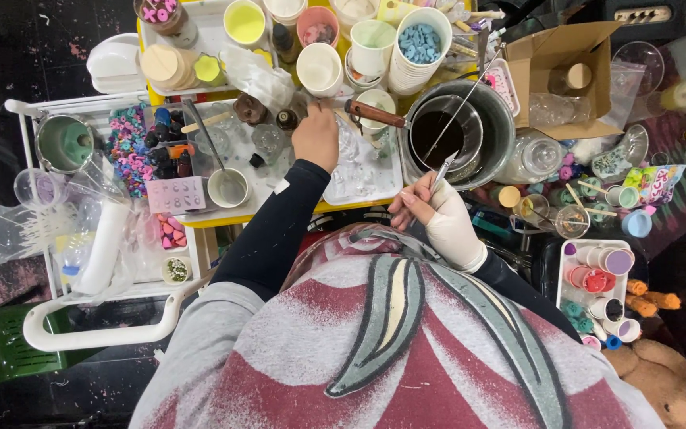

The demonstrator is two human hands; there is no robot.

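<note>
Clear mold tray [363, 171] sat mid-table with the left hand [317, 137] resting fingers-down at its far edge, probably steadying it; couldn't tell if those fingers gripped anything. Right hand [438, 213], wrapped in white, pinched a thin metal tool [445, 168] near the steel pot [460, 131]. Cups crowded every edge, hardly any elbow room.

Open brown cardboard box [567, 59] at top right, flaps up, beside metal pot [502, 119]. Colourful printed packet [651, 183], pink, green and blue, at right edge. Pink rectangular card [175, 195] with raised shapes at left.
</note>
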